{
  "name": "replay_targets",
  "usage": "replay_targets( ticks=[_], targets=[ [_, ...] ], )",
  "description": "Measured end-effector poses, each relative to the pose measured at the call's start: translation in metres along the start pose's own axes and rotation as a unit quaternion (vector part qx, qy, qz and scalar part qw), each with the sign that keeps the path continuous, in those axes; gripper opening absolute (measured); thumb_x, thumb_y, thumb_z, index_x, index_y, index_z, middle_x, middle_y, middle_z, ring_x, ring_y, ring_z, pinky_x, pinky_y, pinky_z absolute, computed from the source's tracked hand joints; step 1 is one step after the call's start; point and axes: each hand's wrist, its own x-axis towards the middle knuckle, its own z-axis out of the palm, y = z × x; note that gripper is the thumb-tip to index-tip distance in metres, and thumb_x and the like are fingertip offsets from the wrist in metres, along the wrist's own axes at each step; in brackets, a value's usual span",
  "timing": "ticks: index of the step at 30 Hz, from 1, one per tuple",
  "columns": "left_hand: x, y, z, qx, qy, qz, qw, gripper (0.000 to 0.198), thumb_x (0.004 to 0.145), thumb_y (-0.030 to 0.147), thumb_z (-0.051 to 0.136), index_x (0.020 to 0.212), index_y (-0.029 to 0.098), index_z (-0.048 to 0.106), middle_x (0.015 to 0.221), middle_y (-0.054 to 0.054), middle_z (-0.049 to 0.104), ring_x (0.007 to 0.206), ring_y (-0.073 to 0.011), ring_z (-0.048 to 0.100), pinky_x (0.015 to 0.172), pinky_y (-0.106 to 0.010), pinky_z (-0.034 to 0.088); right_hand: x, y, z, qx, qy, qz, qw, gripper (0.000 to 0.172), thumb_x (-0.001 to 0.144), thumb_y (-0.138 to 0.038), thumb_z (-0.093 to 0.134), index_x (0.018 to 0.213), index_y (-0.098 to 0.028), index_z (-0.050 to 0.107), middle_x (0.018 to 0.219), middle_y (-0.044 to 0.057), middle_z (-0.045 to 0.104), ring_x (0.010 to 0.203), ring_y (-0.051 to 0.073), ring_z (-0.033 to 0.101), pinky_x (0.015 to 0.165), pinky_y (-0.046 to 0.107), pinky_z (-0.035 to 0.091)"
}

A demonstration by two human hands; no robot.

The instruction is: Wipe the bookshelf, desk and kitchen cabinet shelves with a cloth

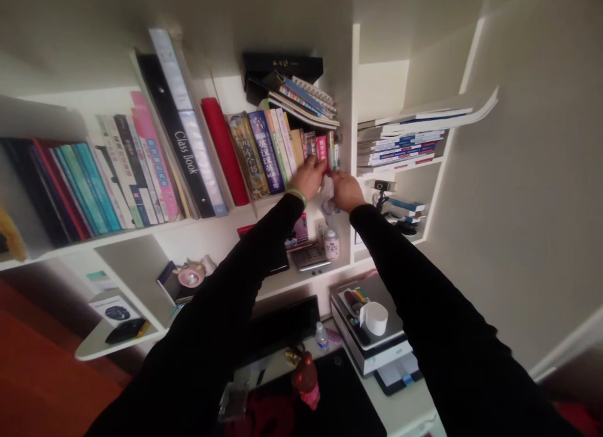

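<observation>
Both my arms in black sleeves reach up to a white bookshelf. My left hand, with a green band at the wrist, presses its fingers against the spines of small books at the right end of a row. My right hand is closed just beside it, by the shelf's upright divider, gripping a white crumpled cloth or tissue between the two hands. A stack of books lies flat on top of the row.
A black "Class Book" binder, a red book and coloured books fill the shelf leftward. Stacked magazines sit in the right compartment. Below are a small bottle, a printer with a white cup, and a desk.
</observation>
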Motion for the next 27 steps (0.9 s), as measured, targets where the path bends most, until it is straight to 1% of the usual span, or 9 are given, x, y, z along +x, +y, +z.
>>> replay_targets(
  ticks=[5,9,12,15,17,18,23,25,27],
  targets=[
    [-0.006,-0.004,0.000,-0.025,0.034,0.007,0.999,0.046,0.098,0.013,0.058,0.142,0.017,0.071,0.156,-0.018,0.059,0.142,-0.0331,0.061,0.126,-0.048,0.049,-0.006,0.001,0.001,0.028,0.023,-0.010,0.999,0.059,0.082,-0.012,0.062,0.141,-0.003,0.065,0.140,0.027,0.069,0.127,0.039,0.065,0.114,0.049,0.050],
    [-0.005,-0.004,0.000,-0.038,0.028,0.008,0.999,0.046,0.097,0.013,0.064,0.142,0.022,0.073,0.157,-0.015,0.059,0.145,-0.0319,0.060,0.129,-0.047,0.047,-0.026,0.012,0.005,0.074,0.068,-0.017,0.995,0.061,0.081,-0.013,0.062,0.143,-0.009,0.065,0.142,0.023,0.070,0.132,0.038,0.064,0.116,0.051,0.052],
    [-0.005,-0.004,0.000,-0.040,0.011,0.012,0.999,0.047,0.097,0.014,0.067,0.143,0.023,0.073,0.159,-0.015,0.057,0.145,-0.0318,0.059,0.130,-0.045,0.046,-0.046,0.021,0.006,0.097,0.094,-0.015,0.991,0.058,0.083,-0.013,0.059,0.141,-0.014,0.066,0.148,0.020,0.068,0.139,0.037,0.061,0.116,0.050,0.053],
    [-0.007,-0.003,-0.002,-0.044,0.009,0.022,0.999,0.047,0.099,0.015,0.066,0.145,0.023,0.072,0.159,-0.014,0.057,0.144,-0.0316,0.060,0.128,-0.046,0.048,-0.055,0.024,-0.003,0.091,0.080,0.031,0.992,0.048,0.087,-0.017,0.058,0.134,-0.014,0.068,0.137,0.020,0.072,0.125,0.037,0.068,0.105,0.046,0.058],
    [-0.009,-0.001,-0.004,-0.046,0.015,0.024,0.999,0.046,0.101,0.015,0.063,0.146,0.022,0.072,0.157,-0.015,0.060,0.143,-0.0315,0.061,0.126,-0.046,0.050,-0.049,0.021,-0.016,0.075,0.091,0.063,0.991,0.042,0.092,-0.021,0.056,0.132,-0.015,0.068,0.127,0.019,0.073,0.115,0.036,0.071,0.098,0.044,0.059],
    [-0.009,0.000,-0.005,-0.047,0.017,0.024,0.998,0.046,0.102,0.016,0.061,0.147,0.021,0.071,0.157,-0.015,0.060,0.142,-0.0317,0.062,0.126,-0.046,0.050,-0.042,0.017,-0.024,0.067,0.110,0.068,0.989,0.040,0.094,-0.022,0.055,0.131,-0.016,0.067,0.124,0.019,0.073,0.114,0.036,0.070,0.097,0.043,0.058],
    [-0.009,0.006,-0.013,-0.044,0.000,0.014,0.999,0.043,0.102,0.016,0.061,0.144,0.012,0.073,0.160,-0.022,0.057,0.145,-0.0332,0.061,0.128,-0.043,0.049,0.014,0.001,-0.073,0.078,0.239,0.014,0.968,0.033,0.102,-0.030,0.055,0.132,-0.019,0.063,0.127,0.017,0.067,0.122,0.037,0.066,0.100,0.047,0.057],
    [-0.009,0.006,-0.014,-0.041,-0.006,0.008,0.999,0.041,0.103,0.018,0.062,0.141,0.010,0.074,0.159,-0.023,0.057,0.146,-0.0338,0.060,0.129,-0.042,0.047,0.032,0.003,-0.082,0.101,0.266,-0.002,0.959,0.033,0.105,-0.034,0.054,0.134,-0.020,0.061,0.130,0.017,0.065,0.128,0.038,0.064,0.103,0.050,0.057],
    [-0.009,0.007,-0.013,-0.041,-0.011,0.005,0.999,0.041,0.103,0.018,0.061,0.141,0.011,0.074,0.158,-0.022,0.058,0.145,-0.0341,0.061,0.129,-0.043,0.048,0.041,0.013,-0.077,0.126,0.264,0.007,0.956,0.034,0.106,-0.037,0.055,0.135,-0.021,0.061,0.132,0.016,0.064,0.133,0.038,0.062,0.107,0.053,0.057]
  ],
)
